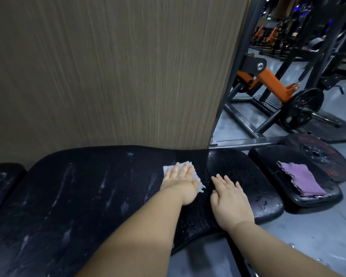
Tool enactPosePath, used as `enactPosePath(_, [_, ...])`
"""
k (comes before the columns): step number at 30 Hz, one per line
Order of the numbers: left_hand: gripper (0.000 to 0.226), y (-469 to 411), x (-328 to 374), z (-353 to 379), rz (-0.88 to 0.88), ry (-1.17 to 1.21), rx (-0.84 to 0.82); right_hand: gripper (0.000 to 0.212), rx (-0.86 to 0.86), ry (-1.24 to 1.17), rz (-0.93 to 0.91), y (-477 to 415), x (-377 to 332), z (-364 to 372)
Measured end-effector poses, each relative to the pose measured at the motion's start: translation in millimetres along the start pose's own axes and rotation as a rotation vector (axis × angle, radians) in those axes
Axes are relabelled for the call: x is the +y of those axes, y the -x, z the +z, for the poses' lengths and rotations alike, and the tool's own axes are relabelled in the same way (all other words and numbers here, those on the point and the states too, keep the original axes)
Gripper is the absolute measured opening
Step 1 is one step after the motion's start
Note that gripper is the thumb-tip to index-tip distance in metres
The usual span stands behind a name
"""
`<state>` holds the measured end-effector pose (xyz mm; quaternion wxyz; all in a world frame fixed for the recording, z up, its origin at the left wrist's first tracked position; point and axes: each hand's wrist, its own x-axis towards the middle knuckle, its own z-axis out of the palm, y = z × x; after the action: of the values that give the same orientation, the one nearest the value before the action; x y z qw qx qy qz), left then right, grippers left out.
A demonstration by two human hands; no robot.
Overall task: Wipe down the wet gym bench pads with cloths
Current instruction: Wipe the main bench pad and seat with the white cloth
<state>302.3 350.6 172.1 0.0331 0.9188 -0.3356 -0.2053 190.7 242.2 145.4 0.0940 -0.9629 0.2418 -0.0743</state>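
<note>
On the wet bench pad [88, 196], left hand [180, 182] flat, fingers [185, 168] straight, atop a blue cloth [168, 169], right hand [229, 198] flat alongside

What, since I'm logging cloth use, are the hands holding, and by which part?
Nothing is gripped. The left hand presses flat on the blue cloth on the bench pad; the right hand rests bare on the pad.

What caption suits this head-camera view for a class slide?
Left hand presses a light-blue cloth on the wet bench pad, right hand flat beside it; a purple cloth lies on the smaller pad.
</note>
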Motion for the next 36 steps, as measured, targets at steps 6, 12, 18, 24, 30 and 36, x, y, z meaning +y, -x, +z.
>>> enactPosePath(6, [0.056, -47, -12, -16, -0.027, 0.015, 0.018, 0.067, 0.034, -0.013, 0.000, -2, 2, 4])
enactPosePath(12, [0.056, -82, -20, -29, -0.055, 0.021, 0.035, 0.082, 0.064, -0.013, -0.005, -4, 3, 9])
enactPosePath(18, [0.056, -106, -25, -38, -0.085, 0.002, 0.050, 0.076, 0.086, -0.013, -0.003, -6, 5, 12])
enactPosePath(24, [0.058, -98, -25, -36, -0.071, -0.013, 0.078, 0.076, 0.087, -0.014, 0.001, -6, 5, 13])
enactPosePath(30, [0.061, -61, -17, -20, 0.007, -0.030, 0.043, 0.080, 0.079, -0.001, 0.011, -6, 3, 12])
enactPosePath(36, [0.061, 2, -9, 2, 0.125, -0.041, 0.004, 0.078, 0.048, 0.029, 0.022, -4, 1, 8])
